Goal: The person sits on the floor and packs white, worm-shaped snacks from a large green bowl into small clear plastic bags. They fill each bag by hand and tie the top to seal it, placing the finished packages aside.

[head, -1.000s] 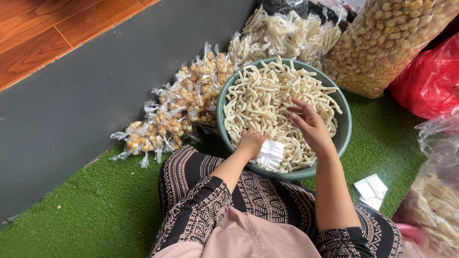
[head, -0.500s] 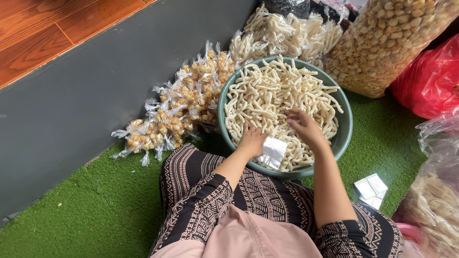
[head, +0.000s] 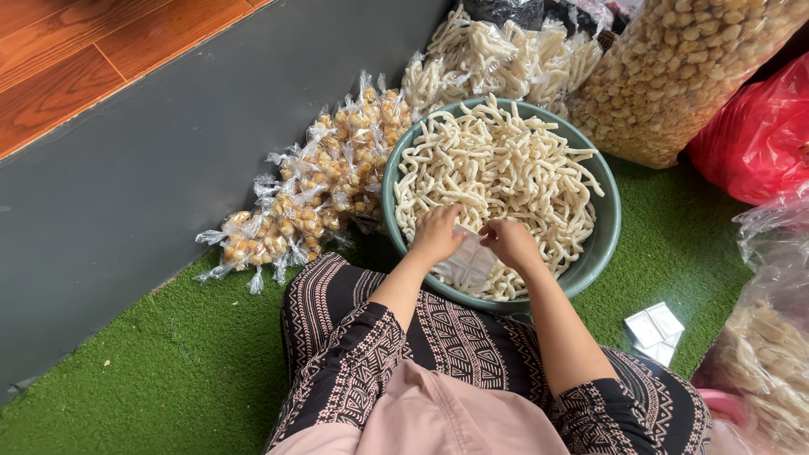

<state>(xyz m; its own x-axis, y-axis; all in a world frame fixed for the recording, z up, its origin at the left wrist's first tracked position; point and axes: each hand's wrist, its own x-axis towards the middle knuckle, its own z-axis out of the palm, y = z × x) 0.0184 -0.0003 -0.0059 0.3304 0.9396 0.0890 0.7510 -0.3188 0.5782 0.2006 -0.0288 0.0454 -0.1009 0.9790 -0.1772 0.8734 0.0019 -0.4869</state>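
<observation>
Head view: both hands pinch a small clear bag (head: 465,263) over the near rim of the bowl (head: 608,238), left hand (head: 436,233) and right hand (head: 508,241) closed on its mouth. Opening it for filling looks like the step; next, a scoop of sticks (head: 506,164). Earlier the right hand lay among the sticks.

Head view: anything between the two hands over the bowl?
Yes: a small clear plastic bag, held between left hand and right hand, above the pale stick snacks.
</observation>
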